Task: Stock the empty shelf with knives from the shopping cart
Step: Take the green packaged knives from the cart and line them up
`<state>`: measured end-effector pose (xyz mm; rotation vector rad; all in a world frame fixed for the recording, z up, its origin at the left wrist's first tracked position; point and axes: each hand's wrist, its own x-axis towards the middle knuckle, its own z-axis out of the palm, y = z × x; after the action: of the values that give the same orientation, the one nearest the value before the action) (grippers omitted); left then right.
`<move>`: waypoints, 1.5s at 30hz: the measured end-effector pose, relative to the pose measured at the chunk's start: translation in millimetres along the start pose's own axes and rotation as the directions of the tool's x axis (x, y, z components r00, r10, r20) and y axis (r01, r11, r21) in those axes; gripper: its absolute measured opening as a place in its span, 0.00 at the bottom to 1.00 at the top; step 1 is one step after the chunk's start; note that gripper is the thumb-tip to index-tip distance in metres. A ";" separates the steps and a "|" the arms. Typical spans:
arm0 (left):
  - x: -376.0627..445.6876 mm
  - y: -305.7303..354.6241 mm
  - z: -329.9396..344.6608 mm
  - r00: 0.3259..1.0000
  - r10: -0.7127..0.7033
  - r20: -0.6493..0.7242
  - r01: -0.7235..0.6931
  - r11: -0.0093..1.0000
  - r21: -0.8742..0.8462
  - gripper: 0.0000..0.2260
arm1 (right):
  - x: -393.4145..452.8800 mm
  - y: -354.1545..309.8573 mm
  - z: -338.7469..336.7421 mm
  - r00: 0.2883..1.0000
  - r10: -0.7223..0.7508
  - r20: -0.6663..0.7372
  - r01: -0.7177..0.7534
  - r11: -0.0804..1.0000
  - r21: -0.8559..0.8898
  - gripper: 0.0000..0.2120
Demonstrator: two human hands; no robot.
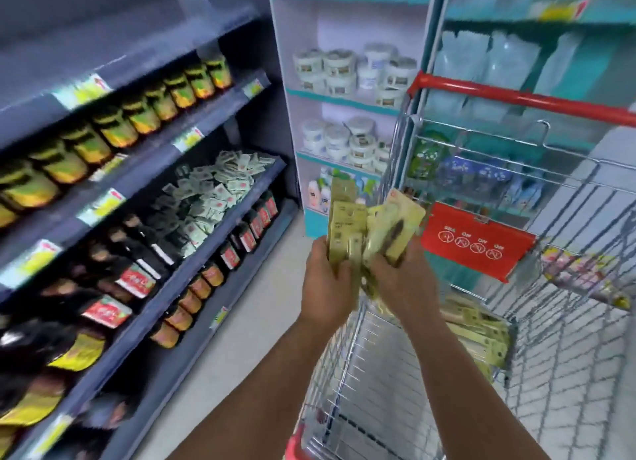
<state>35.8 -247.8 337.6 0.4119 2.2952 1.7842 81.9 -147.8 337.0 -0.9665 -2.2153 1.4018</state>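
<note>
While both the left hand (325,280) and the right hand (399,279) grip the knife packs (364,229) upright above the cart (378,373), the shelves (192,198) lie to the left, nearer the left hand.

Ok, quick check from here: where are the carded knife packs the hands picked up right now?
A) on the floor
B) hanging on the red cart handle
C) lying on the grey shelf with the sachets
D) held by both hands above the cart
D: the left hand and right hand both grip the knife packs over the cart.
</note>
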 end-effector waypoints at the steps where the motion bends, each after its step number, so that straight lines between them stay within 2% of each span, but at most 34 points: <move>1: 2.9 4.4 -13.3 1.000 0.005 -0.026 -0.005 1.000 -0.012 0.15 | -0.8 -14.8 6.2 1.000 -0.023 0.008 0.023 1.000 0.007 0.10; 4: 10.7 18.5 -58.2 0.997 0.019 -0.079 -0.025 0.996 -0.084 0.13 | -3.7 -56.8 33.7 0.995 -0.091 0.041 0.091 0.996 0.018 0.11; 9: 29.5 37.1 -150.9 0.981 0.097 -0.169 -0.115 0.988 -0.102 0.13 | -17.6 -129.0 95.7 0.981 -0.168 0.100 0.166 0.986 0.027 0.09; 18: 77.9 44.3 -331.5 0.946 0.219 -0.239 -0.225 0.974 0.004 0.12 | -47.9 -256.5 222.2 0.939 -0.327 0.105 0.317 0.943 0.096 0.14; 22: 93.9 53.3 -387.6 0.932 0.261 -0.250 -0.272 0.962 -0.012 0.13 | -52.2 -297.6 261.1 0.923 -0.359 0.138 0.344 0.931 0.117 0.13; 25: 109.9 54.6 -419.1 0.919 0.260 -0.298 -0.269 0.963 0.010 0.10 | -51.0 -325.2 284.3 0.906 -0.393 0.157 0.380 0.918 0.111 0.14; 29: 137.9 60.4 -455.6 0.889 0.255 -0.379 -0.267 0.964 0.023 0.10 | -37.1 -362.0 315.1 0.883 -0.425 0.198 0.421 0.905 0.066 0.08; 34: 182.7 65.2 -497.4 0.855 0.225 -0.467 -0.219 0.973 0.067 0.06 | 1.3 -408.9 356.6 0.811 -0.515 0.279 0.522 0.851 0.055 0.10; 39: 250.5 63.8 -531.9 0.783 0.111 -0.612 -0.085 0.994 0.071 0.04 | 70.0 -450.3 411.1 0.759 -0.553 0.344 0.572 0.819 0.054 0.19; 42: 295.5 59.7 -545.0 0.739 0.046 -0.672 -0.017 0.999 0.050 0.06 | 117.3 -473.9 443.8 0.720 -0.551 0.422 0.595 0.803 0.035 0.17; 45: 336.2 54.5 -551.3 0.712 -0.024 -0.702 0.087 0.995 0.054 0.14 | 157.5 -491.1 475.6 0.672 -0.523 0.524 0.605 0.796 0.018 0.16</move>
<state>-456.0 -623.2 530.4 -0.4258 2.8175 2.0625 -495.6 -485.3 548.5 0.1392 -2.6944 1.2687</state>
